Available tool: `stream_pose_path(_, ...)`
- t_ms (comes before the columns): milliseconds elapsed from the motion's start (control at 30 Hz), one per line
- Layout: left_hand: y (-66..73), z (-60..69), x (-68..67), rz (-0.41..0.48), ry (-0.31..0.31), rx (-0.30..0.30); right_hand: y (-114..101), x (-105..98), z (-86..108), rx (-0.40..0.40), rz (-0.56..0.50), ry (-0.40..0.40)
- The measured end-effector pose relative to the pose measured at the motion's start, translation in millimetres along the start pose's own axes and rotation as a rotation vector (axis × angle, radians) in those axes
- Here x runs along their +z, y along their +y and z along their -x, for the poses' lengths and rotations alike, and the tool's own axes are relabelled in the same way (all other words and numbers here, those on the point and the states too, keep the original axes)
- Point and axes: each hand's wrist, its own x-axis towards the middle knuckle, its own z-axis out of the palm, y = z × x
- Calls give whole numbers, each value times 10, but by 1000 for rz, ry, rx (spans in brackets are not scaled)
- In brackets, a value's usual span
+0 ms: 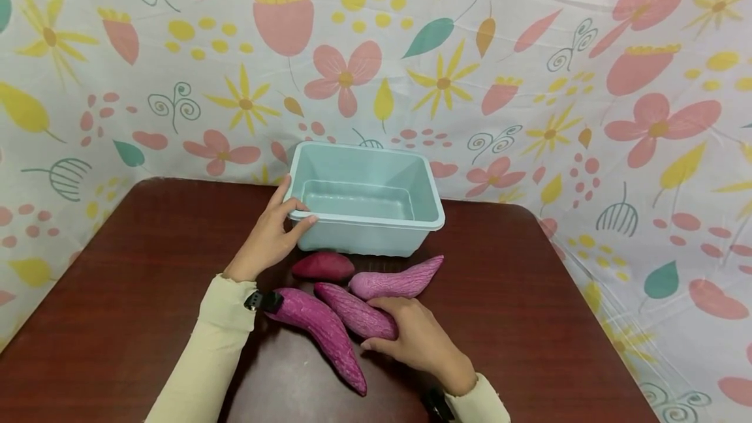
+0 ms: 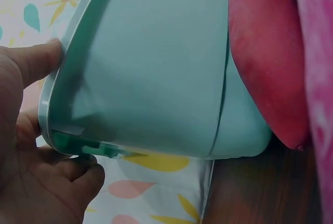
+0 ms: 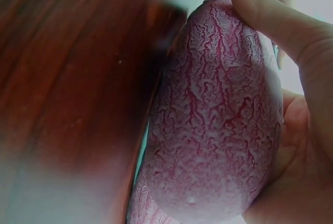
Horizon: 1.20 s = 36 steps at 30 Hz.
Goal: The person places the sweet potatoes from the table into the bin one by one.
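Observation:
A light blue-green plastic tub (image 1: 364, 235) stands toward the back of the table. At its front left corner my left hand (image 1: 267, 237) grips the rim, thumb on the near side; the left wrist view also shows fingers at the rim (image 2: 46, 99). My right hand (image 1: 420, 335) holds the right end of a purple sweet potato (image 1: 358, 312) with a crackled skin, thumb along its near side. Left of it a longer, curved purple sweet potato (image 1: 320, 328) lies partly behind the left wrist strap. A smooth dark red sweet potato (image 1: 323, 267) and a paler purple one (image 1: 399, 279) lie before the tub.
The dark brown wooden table (image 1: 499, 318) carries everything. Behind it hangs a white cloth (image 1: 376, 31) with a flower and leaf print, close to the tub's back. The tub's inside shows only its bare floor.

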Motion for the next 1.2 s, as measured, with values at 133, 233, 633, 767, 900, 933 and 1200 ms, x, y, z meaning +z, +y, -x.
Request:
stream_pose_path(133, 4, -14, -2, -9, 1, 0, -23, -26, -7, -5, 1, 17)
stream_pose_path(233, 4, -14, -4, -11, 4, -1, -37, -42, -13, -8, -1, 30)
stream_pose_path(633, 17, -5, -14, -35, 11, -8, -56, -173, -61, 7, -10, 58)
stream_pose_path(767, 20, -5, -8, -37, 4, -7, -48, -227, -83, 20, -19, 72)
stream_pose_path(900, 14, 9, -2, -31, -6, -18, -39, -254, -102, 12, -29, 86)
stream_pose_path(933, 12, 13, -2, -29, -6, -21, -38, -257, -109, 6, -34, 90)
stream_pose_path(1200, 6, 21, 4, -23, -14, -24, -57, -292, -149, -23, -46, 122)
